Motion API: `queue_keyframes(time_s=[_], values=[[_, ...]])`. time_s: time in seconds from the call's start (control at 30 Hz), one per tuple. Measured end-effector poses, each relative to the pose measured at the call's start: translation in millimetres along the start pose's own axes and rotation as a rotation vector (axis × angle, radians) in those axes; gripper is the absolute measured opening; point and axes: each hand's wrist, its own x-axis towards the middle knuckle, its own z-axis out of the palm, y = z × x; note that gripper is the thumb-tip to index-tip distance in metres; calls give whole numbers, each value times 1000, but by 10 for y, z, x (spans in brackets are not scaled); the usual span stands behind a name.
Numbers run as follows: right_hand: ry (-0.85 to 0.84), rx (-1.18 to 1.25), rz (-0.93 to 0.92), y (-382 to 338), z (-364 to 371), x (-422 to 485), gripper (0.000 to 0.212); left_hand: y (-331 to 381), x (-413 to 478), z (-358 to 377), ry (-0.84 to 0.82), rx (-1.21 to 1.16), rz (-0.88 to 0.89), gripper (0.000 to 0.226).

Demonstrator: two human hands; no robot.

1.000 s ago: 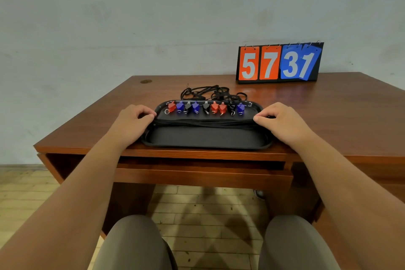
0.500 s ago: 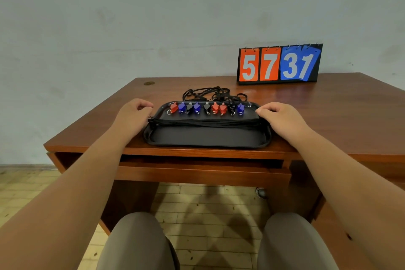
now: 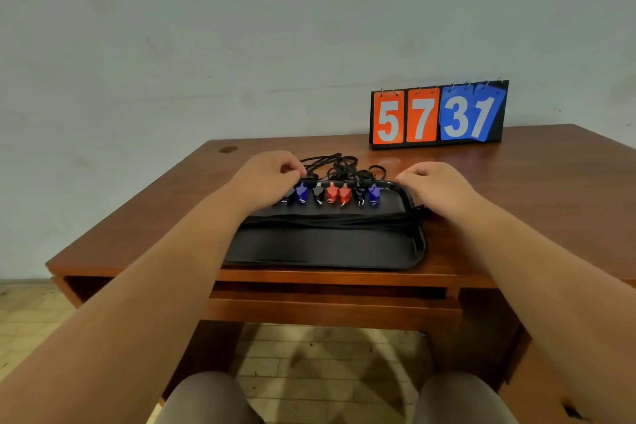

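Observation:
A black tray [image 3: 323,251] lies at the desk's near edge. Along its far side stands a row of small red, blue and black whistles [image 3: 332,193]. Their black cords lie tangled behind the tray [image 3: 339,165], and a bundle of cords [image 3: 330,220] stretches across the tray's middle. My left hand [image 3: 266,177] lies over the left end of the whistle row, hiding the leftmost ones. Its curled fingertips sit at the cords, and what they hold is hidden. My right hand [image 3: 435,184] is at the tray's far right corner with loosely curled fingers and nothing visible in them.
A flip scoreboard [image 3: 437,115] reading 57 and 31 stands at the back right of the brown wooden desk [image 3: 533,182]. A cable hole [image 3: 228,149] sits at the desk's back left. A wall rises right behind the desk. My knees are under its front edge.
Both hands left the tray's left and right sides and moved forward to its far edge. The left one now covers the leftmost whistles. The camera came closer.

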Motion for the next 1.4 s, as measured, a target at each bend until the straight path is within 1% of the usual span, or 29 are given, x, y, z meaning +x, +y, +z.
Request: queue_keyframes(time_s=[0.1,0.27,0.33,0.47,0.53,0.57,0.63,0.7,0.77,0.83,0.87,0.93,0.97,1.1,1.17,1.27,1.4], values=[[-7,-5,-5,-31,-7,154,16,192,170,92,-63,2,83,21],[-40,20,-22,-22,11,402,17,413,520,308,-105,-2,165,22],[-47,30,-49,-22,43,502,18,467,692,402,-139,61,197,26],[-67,41,-84,22,138,660,16,513,1037,577,-239,300,221,35],[-77,84,-92,111,191,691,14,517,1142,610,-287,326,229,31],[-81,100,-88,153,212,698,13,509,1192,618,-297,329,240,24],[-71,123,-78,204,232,727,12,505,1264,616,-286,334,262,11],[-55,140,-79,219,230,767,12,504,1333,622,-253,311,285,11],[-97,145,-93,220,230,793,20,533,1378,647,-229,253,301,13],[-137,124,-107,217,240,803,30,592,1398,679,-199,167,308,9],[-133,121,-115,222,250,812,28,622,1408,691,-184,125,305,9],[-92,151,-127,229,254,837,13,671,1431,713,-167,71,314,10],[-61,169,-122,225,246,845,10,690,1446,720,-163,55,315,10],[114,221,10,247,221,929,10,673,1515,695,-129,53,274,10],[174,269,65,273,208,975,10,615,1551,670,-121,78,257,12],[259,298,83,289,164,1002,11,522,1608,634,-105,140,239,18],[359,304,73,297,107,981,8,445,1680,558,-11,195,204,18]])
